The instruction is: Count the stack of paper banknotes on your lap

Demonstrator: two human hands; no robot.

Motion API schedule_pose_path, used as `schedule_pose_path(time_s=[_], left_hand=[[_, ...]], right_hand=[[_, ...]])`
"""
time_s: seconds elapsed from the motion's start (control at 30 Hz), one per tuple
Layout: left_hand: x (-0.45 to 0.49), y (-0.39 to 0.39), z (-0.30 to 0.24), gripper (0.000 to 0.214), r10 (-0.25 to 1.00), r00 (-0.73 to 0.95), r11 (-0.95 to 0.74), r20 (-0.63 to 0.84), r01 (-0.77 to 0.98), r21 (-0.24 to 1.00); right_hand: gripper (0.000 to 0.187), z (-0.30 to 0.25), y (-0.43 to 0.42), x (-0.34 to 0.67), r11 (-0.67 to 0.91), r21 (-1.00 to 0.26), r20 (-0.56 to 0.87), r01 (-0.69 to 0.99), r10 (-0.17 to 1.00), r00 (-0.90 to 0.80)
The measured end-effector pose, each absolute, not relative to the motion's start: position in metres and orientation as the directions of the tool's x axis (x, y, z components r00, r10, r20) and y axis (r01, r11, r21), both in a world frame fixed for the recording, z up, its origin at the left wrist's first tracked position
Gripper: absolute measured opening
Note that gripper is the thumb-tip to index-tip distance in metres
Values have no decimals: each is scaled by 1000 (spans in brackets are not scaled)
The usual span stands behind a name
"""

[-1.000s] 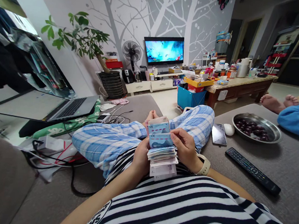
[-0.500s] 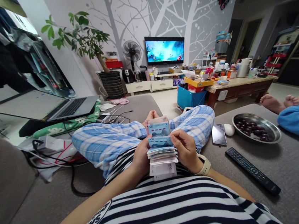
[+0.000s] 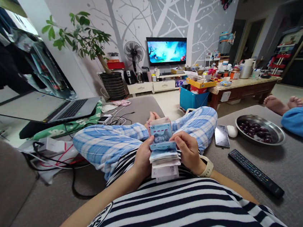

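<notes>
A thick stack of banknotes lies folded over in front of my striped shirt, above my crossed legs. My left hand is closed round the stack's left side, its thumb on the upper notes. With thumb and fingers pinched, my right hand grips the right edge of a blue banknote at the top, which shows a printed portrait. Pinkish notes stand behind the blue one. Pale purple notes hang out at the bottom, nearest my shirt. A cream watch band circles my right wrist.
On the grey couch at right are a phone, a white mouse, a black remote and a metal bowl of dark round fruit. An open laptop and tangled cables are at left. Another person's feet rest at far right.
The top blue note has been drawn down toward me by my right hand, baring the portrait on the blue note behind it. My left hand stays on the stack.
</notes>
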State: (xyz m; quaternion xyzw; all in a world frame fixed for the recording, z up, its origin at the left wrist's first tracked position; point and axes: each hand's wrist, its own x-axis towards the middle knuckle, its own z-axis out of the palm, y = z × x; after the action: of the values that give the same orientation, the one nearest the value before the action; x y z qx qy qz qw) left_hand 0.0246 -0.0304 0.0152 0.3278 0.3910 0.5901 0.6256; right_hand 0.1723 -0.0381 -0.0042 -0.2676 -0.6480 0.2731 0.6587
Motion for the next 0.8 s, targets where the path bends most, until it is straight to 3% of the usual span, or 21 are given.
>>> schedule_pose_path(time_s=[0.13,0.33,0.47,0.8], left_hand=[[27,-33,21,19,987,-95,70,-127,-454,888],[25,-35,19,29,998,-5,56,-68,-495,867],[25,-38,23,30,998,16,60,-60,-502,863],[26,-36,21,22,992,-116,-4,-49,-419,908]], right_hand=[[36,-5,-38,172,697,-711,702,-91,712,-28],[33,-7,-30,170,643,-763,645,59,755,115],[35,-8,-25,170,595,-802,596,54,791,137],[37,-6,-27,169,582,-798,600,156,789,132]])
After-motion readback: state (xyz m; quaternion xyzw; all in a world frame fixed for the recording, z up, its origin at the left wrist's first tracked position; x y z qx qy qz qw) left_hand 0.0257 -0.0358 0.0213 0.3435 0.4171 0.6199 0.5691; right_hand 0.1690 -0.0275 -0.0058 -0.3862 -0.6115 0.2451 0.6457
